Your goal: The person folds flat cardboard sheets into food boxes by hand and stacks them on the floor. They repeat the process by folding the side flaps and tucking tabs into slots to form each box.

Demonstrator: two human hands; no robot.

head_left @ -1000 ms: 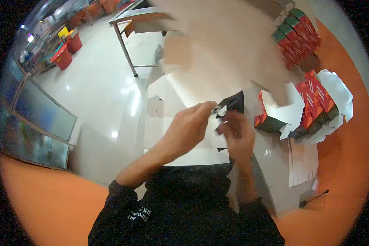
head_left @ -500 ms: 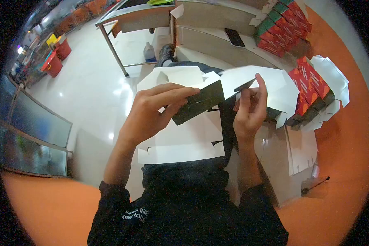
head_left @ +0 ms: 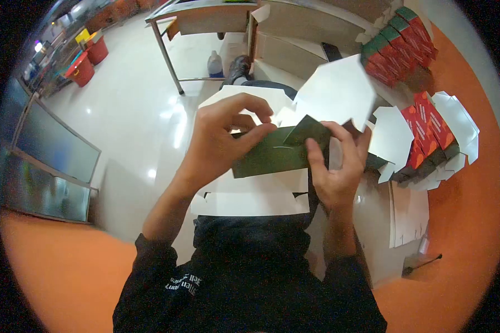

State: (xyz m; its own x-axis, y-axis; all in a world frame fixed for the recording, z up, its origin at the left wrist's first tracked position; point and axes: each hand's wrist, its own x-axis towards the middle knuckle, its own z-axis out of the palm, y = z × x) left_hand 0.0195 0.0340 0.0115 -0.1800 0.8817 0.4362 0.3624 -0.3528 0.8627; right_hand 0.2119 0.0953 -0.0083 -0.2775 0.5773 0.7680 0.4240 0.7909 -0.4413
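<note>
A partly folded carton with a dark green side panel point(head_left: 269, 158) is held in front of me, its white lid flap point(head_left: 336, 91) raised to the upper right. My left hand point(head_left: 222, 136) pinches the panel's upper edge between thumb and fingers. My right hand point(head_left: 339, 164) grips the panel's right end, beside a small folded green flap point(head_left: 305, 130). Flat white carton blanks point(head_left: 250, 204) lie on my lap beneath it.
Red folded cartons point(head_left: 428, 125) with white flaps stand at the right, and more red and green cartons point(head_left: 397, 47) behind. A phone point(head_left: 331, 52) lies near them. A metal-legged table point(head_left: 214, 22), a bottle point(head_left: 215, 65) and red buckets point(head_left: 80, 69) are farther off.
The large blurred cardboard piece has come down from the view. The green panel is now level, its lid flap stands up, and my right hand has moved in onto its right end.
</note>
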